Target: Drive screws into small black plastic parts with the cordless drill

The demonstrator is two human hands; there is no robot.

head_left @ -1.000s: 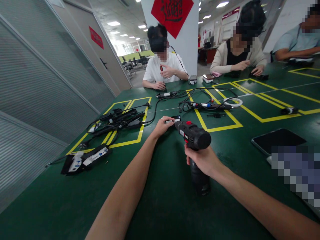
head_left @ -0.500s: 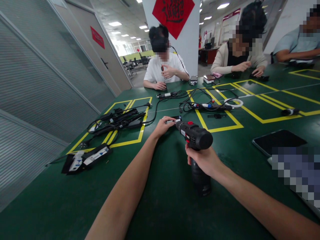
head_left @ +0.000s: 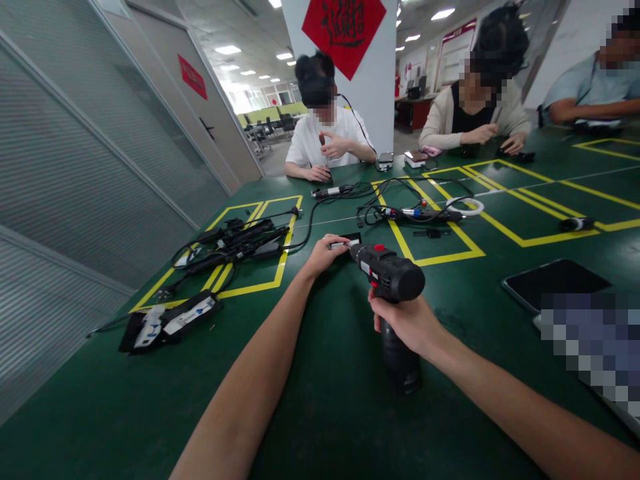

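Observation:
A black cordless drill (head_left: pixel 391 277) with a red switch stands over the green table (head_left: pixel 320 400), its nose pointing away from me. My right hand (head_left: pixel 407 321) is wrapped round its grip. My left hand (head_left: pixel 326 251) reaches to the drill's nose, fingers pinched on a small silver bit (head_left: pixel 338 245) at the chuck. A small black piece (head_left: pixel 353 237) lies just beyond the fingers.
A tangle of black tools and cables (head_left: pixel 235 241) lies in yellow-taped boxes at left, a flat black pack (head_left: pixel 170 321) nearer me. More cables and a white ring (head_left: pixel 465 205) sit mid-table. A dark tablet (head_left: pixel 553 280) lies at right. Three people sit across.
None of note; both hands and the drill hold the same pose, with only a slight shift of the view.

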